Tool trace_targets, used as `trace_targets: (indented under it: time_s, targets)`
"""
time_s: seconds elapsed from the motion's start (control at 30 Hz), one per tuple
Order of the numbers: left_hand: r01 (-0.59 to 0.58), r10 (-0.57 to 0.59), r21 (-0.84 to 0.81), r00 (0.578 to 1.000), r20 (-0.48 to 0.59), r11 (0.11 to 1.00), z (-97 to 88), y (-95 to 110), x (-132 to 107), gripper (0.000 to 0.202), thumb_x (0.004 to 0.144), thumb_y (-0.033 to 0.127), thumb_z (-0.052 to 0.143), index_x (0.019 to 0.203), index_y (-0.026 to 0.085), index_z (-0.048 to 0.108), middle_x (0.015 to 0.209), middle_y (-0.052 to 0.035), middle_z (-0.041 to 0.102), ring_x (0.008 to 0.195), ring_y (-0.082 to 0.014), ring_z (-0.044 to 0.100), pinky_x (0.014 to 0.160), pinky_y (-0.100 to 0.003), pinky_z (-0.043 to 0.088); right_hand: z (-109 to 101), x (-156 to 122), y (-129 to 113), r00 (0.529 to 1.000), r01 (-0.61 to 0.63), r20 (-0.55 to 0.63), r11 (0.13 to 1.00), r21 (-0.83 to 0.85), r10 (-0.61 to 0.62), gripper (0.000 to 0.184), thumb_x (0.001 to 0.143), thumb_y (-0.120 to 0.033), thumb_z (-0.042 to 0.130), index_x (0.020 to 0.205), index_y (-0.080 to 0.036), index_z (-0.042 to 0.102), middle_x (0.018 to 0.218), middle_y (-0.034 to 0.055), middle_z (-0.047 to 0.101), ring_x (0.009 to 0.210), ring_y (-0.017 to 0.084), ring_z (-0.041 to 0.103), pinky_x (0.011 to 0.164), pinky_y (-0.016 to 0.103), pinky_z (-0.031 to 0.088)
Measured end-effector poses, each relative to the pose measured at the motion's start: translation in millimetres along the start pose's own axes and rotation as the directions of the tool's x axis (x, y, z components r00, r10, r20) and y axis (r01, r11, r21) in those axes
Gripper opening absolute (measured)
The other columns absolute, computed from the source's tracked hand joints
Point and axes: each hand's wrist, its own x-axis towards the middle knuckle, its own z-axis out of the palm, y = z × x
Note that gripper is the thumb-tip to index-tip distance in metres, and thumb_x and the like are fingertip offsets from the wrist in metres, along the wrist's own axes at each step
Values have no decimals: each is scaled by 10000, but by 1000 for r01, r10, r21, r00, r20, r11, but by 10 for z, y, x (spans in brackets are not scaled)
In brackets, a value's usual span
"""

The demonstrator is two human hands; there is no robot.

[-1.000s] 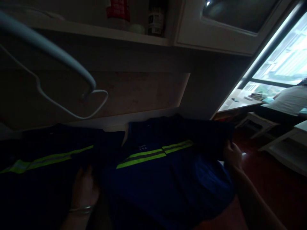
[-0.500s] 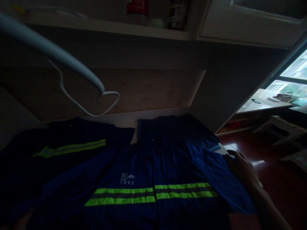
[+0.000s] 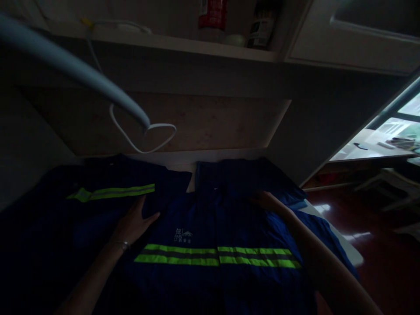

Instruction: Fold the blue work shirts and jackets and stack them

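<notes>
A dark blue work jacket [image 3: 203, 280] lies spread out, front up, with yellow-green reflective bands across its chest and a small white printed logo. My left hand [image 3: 133, 223] rests on its left shoulder side, thumb and fingers spread, holding nothing. On the other shoulder, near the collar, my right hand [image 3: 269, 202] lies on the cloth; its fingertips are dim but look stretched out. Another dark blue garment [image 3: 111, 177] with a reflective band lies at the back left, beyond my left hand. More dark blue folded cloth [image 3: 246, 170] sits behind the collar.
A white lamp arm [image 3: 98, 83] with a looped white cable [image 3: 164, 125] hangs over the left side. Above, a shelf [image 3: 157, 41] carries a red-labelled container [image 3: 213, 15] and a dark jar [image 3: 260, 33]. At right are a reddish floor [image 3: 367, 262], a stool [image 3: 387, 179] and a window-side desk [image 3: 364, 148].
My left hand has come up from the lower left edge onto the jacket. My right hand has moved left from the sleeve's outer edge to the shoulder. The view has shifted slightly.
</notes>
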Motion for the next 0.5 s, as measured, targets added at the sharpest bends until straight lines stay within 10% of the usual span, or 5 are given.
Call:
trace_targets:
  time_s: [0.2, 0.33, 0.5]
  targets:
    - [-33, -20, 175, 956, 294, 984, 109, -418, 52, 441, 875, 383, 446, 1183, 149, 658, 1139, -172, 719, 1047, -315, 680, 906, -423, 502, -268, -406, -142, 991, 61, -102, 972, -226, -86, 379, 908, -504, 451, 923, -272, 749, 837, 79, 736, 823, 278, 683, 746, 388, 505]
    - [-28, 9, 135, 990, 138, 990, 73, -459, -40, 545, 876, 412, 449, 1356, 164, 513, 1373, -174, 571, 1070, -293, 667, 911, -422, 506, -419, -576, -233, 924, 204, -277, 953, -223, -263, 359, 876, -517, 474, 976, -300, 742, 1068, 73, 736, 1122, 318, 617, 929, 457, 472]
    - [-31, 34, -18, 978, 205, 999, -8, -455, 256, 793, 762, 572, 576, 1407, 126, 460, 1551, -186, 370, 1302, -307, 519, 1041, -383, 444, -330, -585, -202, 973, 120, -202, 991, 53, -107, 485, 908, -526, 400, 1285, -284, 587, 924, 54, 756, 759, 268, 713, 692, 376, 545]
